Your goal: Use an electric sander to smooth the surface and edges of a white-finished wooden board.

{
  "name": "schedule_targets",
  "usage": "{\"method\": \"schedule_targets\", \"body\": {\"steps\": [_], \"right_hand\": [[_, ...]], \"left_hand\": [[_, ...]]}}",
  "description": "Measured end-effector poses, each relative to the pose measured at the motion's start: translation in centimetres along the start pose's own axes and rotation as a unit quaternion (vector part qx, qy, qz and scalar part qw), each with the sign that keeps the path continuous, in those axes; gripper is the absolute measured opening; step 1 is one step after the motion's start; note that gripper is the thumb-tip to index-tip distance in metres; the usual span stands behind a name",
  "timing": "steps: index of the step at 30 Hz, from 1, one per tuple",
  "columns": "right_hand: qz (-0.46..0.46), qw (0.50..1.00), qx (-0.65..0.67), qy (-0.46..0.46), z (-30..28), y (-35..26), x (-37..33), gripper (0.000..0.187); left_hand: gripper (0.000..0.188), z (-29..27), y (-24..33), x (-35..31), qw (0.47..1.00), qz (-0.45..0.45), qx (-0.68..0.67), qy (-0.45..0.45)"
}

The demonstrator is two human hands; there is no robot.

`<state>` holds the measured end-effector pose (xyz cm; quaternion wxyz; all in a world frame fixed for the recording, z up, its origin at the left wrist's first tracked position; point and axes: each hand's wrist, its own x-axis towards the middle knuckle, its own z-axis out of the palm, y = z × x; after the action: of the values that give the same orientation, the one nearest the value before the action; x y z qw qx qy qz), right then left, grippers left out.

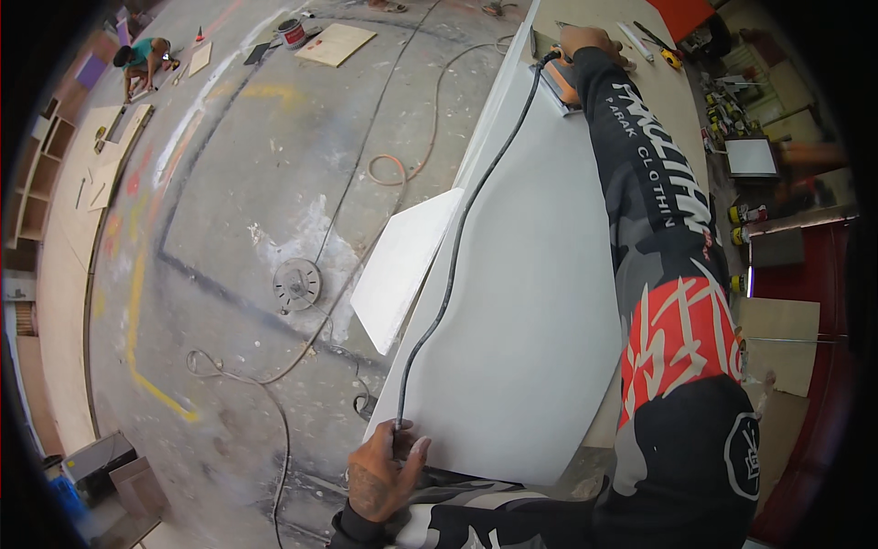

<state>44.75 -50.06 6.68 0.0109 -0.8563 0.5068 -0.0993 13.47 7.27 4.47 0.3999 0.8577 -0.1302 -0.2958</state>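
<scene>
A large white-coated panel (pixel 530 284) stretches away from me. Over its far end my right hand (pixel 588 42) is closed on an orange power sander (pixel 562 84), whose base lies on the white surface; the fingers are partly hidden by the tool and sleeve. From the sander a dark power cord (pixel 442 297) runs back along the panel's left side. Its near part is pinched between the thumb and fingers of my left hand (pixel 384 473), at the panel's near left corner. A smaller white board (pixel 402 267) juts out beside the panel's left edge.
Beyond the sander lie a utility knife (pixel 670 59) and a white tube (pixel 636 42). On the floor are a round metal disc (pixel 297 285), a looping hose (pixel 389 171), a paint can (pixel 291 35) and a plywood piece (pixel 336 44). Another person (pixel 146 62) crouches at far left.
</scene>
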Motion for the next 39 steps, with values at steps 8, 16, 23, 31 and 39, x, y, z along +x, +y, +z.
{"method": "schedule_targets", "body": {"steps": [8, 16, 23, 31, 39], "right_hand": [[0.090, 0.990, 0.103, 0.046, 1.8, -1.3, 1.9, 0.059], [0.040, 0.996, 0.074, 0.034, 1.3, -1.2, 2.5, 0.062], [0.044, 0.996, 0.064, 0.034, 1.1, -0.9, 2.4, 0.059], [-0.008, 0.998, 0.062, -0.005, 0.2, -0.6, -2.2, 0.055], [-0.039, 0.986, 0.160, 0.018, -1.7, 1.9, -11.1, 0.043]], "left_hand": [[0.029, -0.4, 0.8, 0.4, 1.000, -0.019, -0.012, -0.009], [0.029, -0.7, 0.7, 0.5, 0.999, -0.031, -0.023, -0.010], [0.028, -0.3, -0.3, 0.4, 0.999, -0.030, -0.039, -0.013], [0.029, -0.6, -0.1, 0.4, 0.998, -0.043, -0.046, -0.016], [0.031, -1.4, 0.5, 0.3, 0.991, -0.058, -0.117, 0.002]]}}
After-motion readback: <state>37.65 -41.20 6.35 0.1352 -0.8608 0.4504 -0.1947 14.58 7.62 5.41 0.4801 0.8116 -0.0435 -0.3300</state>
